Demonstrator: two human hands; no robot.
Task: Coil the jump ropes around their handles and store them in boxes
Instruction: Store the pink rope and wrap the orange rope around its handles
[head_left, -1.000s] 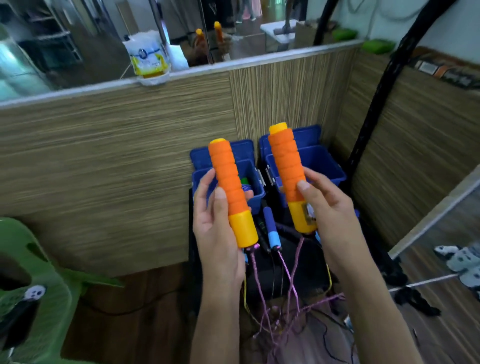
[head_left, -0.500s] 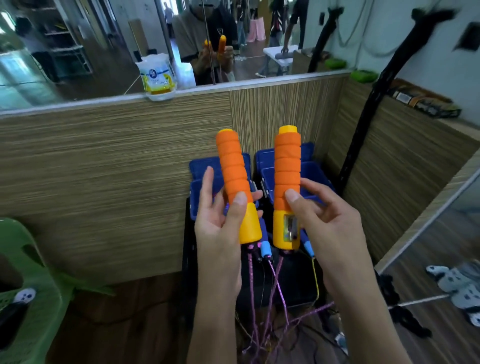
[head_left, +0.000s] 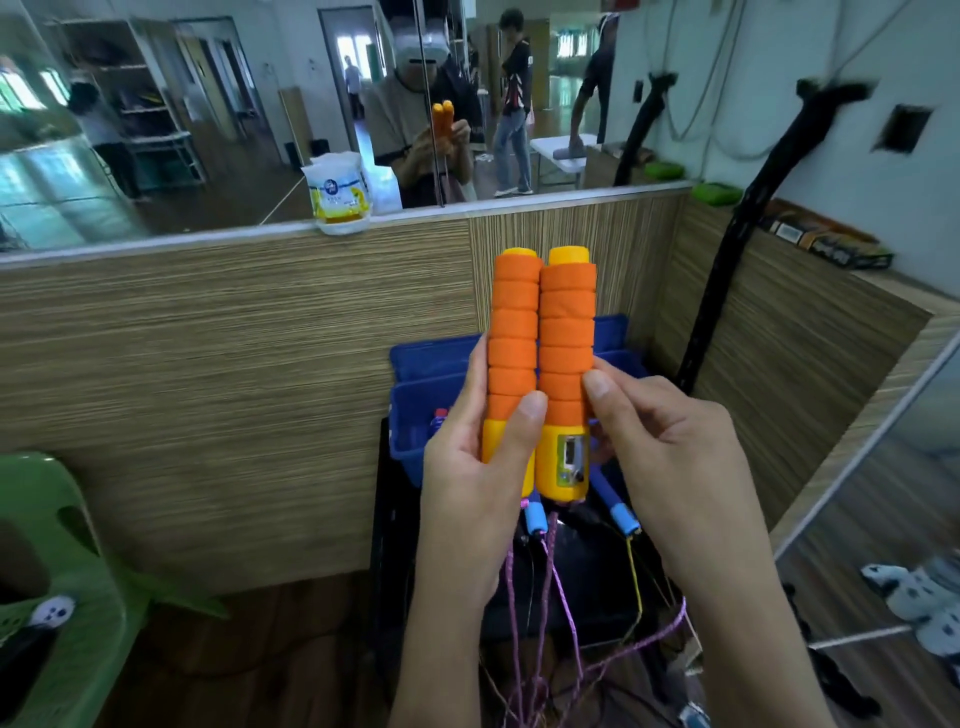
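Left hand (head_left: 470, 467): I see it gripping the left orange handle (head_left: 514, 338), thumb laid across the yellow lower end, fingers curled round the far side.
Right hand (head_left: 670, 462): I see it pinching the right orange handle (head_left: 567, 343), thumb tip pressed on the foam just above the yellow end; the other fingers are hidden behind the handle.
Handles: both upright, side by side and touching along their length, foam grips rising above my fingertips. The right one shows a small counter window (head_left: 570, 452) just beside my right thumb's base.
Rope (head_left: 545, 597): purple cord hangs from the bottom ends of the handles, below my palms, and trails loose between my wrists. Not coiled yet.
Blue handles (head_left: 535, 517): two blue handle tips poke out under my fingers, one below the left thumb, one below the right hand, each with a thin cord.
Blue boxes (head_left: 415, 410): directly behind my fingers, against the wood-grain panel (head_left: 234, 364); the left one holds some small items I cannot make out.
Green chair (head_left: 62, 597): well to the left of my left hand.
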